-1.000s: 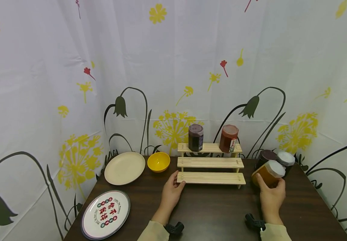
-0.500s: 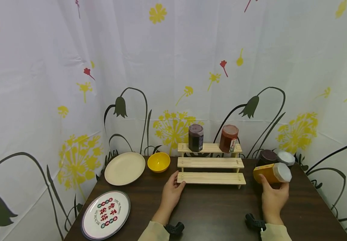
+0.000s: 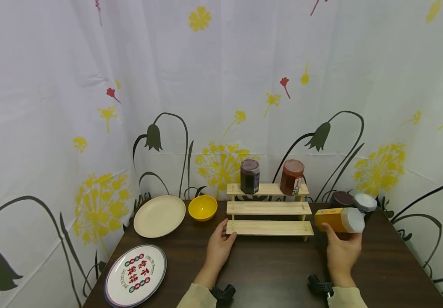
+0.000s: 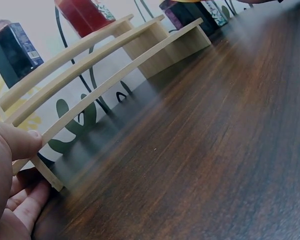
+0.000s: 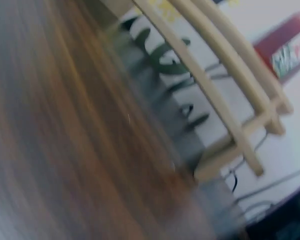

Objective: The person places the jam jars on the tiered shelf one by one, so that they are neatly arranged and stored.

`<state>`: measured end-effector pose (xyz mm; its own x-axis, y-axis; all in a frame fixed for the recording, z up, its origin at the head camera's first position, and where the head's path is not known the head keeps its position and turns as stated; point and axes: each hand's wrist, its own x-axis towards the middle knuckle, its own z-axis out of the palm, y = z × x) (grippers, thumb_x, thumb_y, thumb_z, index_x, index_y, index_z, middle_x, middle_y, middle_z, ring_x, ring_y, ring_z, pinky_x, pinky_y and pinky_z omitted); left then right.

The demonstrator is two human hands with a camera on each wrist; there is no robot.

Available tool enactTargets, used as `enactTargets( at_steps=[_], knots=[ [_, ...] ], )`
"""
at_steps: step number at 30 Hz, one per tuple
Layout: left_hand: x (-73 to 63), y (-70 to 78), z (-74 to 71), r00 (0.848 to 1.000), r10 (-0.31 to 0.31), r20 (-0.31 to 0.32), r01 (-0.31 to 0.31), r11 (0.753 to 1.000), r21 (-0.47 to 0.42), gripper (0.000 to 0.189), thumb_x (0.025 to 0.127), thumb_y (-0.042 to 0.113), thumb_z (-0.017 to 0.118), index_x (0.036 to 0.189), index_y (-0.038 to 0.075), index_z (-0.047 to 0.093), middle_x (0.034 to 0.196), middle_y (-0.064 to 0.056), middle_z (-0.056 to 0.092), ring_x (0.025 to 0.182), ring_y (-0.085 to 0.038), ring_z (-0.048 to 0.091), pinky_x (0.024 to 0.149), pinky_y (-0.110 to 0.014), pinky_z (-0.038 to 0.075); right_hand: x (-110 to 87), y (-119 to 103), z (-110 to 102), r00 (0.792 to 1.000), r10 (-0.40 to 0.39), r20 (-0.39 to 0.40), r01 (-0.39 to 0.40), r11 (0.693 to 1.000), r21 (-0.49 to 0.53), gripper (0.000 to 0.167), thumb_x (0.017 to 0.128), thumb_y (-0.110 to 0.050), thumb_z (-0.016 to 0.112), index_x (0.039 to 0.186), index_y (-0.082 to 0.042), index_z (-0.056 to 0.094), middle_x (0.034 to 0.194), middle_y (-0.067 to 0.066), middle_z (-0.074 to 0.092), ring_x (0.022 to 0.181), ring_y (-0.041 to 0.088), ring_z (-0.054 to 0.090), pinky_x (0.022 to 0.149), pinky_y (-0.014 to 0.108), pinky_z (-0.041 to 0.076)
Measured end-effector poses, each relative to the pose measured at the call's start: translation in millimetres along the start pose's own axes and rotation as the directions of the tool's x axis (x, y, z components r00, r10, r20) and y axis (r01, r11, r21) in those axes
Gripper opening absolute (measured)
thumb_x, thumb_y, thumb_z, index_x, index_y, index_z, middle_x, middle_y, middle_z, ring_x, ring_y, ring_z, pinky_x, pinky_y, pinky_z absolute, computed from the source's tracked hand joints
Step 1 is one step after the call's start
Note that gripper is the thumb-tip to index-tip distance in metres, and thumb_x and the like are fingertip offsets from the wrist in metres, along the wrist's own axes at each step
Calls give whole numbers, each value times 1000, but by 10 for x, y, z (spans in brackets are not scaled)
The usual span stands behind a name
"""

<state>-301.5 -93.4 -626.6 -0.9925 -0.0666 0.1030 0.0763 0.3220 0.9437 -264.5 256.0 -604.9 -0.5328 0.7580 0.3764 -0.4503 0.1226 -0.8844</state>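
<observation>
Five jars (image 3: pixel 335 220): one in the right fingers (image 3: pixel 331 235), two beyond them, two on one rack (image 3: pixel 269 228). Left of the left fingers (image 3: pixel 230 238): two plates (image 3: pixel 160 216), one bowl (image 3: pixel 202 208).

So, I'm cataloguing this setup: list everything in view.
Stepped wooden rack: 1, pale, centre
Tilted amber jar: 1, amber, right
Faceted purple jar: 1, dark, rack top left
Faceted red jar: 1, red, rack top right
Upright lidded jars: 2, dark, back right
Oval plate: 1, cream, back left
Round bowl: 1, yellow, back left
Printed round plate: 1, white, front left
Wooden table: 1, brown, below
Flowered curtain: 1, white, behind
Wrist cameras: 2, black, wrists
Sleeves: 2, beige, forearms
Left hand: 1, bare, gripping rack
Right hand: 1, bare, holding amber jar
</observation>
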Motion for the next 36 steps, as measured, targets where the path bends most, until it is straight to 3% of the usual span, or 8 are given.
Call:
enactTargets(
  at_steps=[4,11,14,22,28,31,36],
  knots=[
    [-18,-4,15,1000,5,8,-5,1000,-5,61,101,21,79,156,6,57,137,-15,71,114,-25,68,99,-45,62,-79,-57,78,998,-20,60,20,1000,-9,77,78,12,92,146,-8,62,132,-1,70,117,10,71,93,13,58],
    [-35,-19,22,1000,-3,1,3,1000,-22,61,102,19,79,157,5,56,137,-14,71,114,-23,69,97,-40,62,-256,-114,252,979,-8,202,52,976,-214,82,78,-1,97,150,-10,59,136,-1,68,117,-5,65,93,5,52],
    [-13,-9,7,1000,3,5,-3,1000,-31,61,102,18,78,157,4,55,138,-15,71,114,-24,69,98,-39,62,-315,-110,360,965,9,263,54,971,-232,82,79,-3,98,150,-8,58,136,3,68,116,-7,65,92,5,52],
    [-27,-9,-3,1000,-7,11,8,999,-31,62,101,17,79,157,4,56,138,-16,70,115,-25,68,98,-41,61,-448,-92,630,916,19,400,85,967,-240,80,75,-12,102,143,-6,60,135,6,71,115,-5,65,93,9,55],
    [-42,-20,13,1000,-14,13,14,1000,-23,61,102,19,79,157,6,56,139,-14,71,114,-23,69,97,-39,62,-485,-153,790,872,8,489,135,957,-258,82,70,-15,104,141,-7,62,136,8,71,122,14,68,96,9,53],
    [-24,-10,11,1000,-10,16,11,999,-33,61,102,19,78,157,5,56,138,-15,70,114,-23,68,98,-39,61,-490,-164,876,852,1,524,170,945,-279,83,70,-18,105,139,-5,61,136,11,70,125,23,70,99,16,57],
    [3,-1,2,1000,5,7,-4,1000,-21,61,101,18,79,156,4,56,138,-16,70,114,-24,69,96,-40,62,-507,-185,1022,818,17,574,225,910,-348,79,68,-24,106,130,-6,61,129,12,71,120,29,72,100,43,62]
  ],
)
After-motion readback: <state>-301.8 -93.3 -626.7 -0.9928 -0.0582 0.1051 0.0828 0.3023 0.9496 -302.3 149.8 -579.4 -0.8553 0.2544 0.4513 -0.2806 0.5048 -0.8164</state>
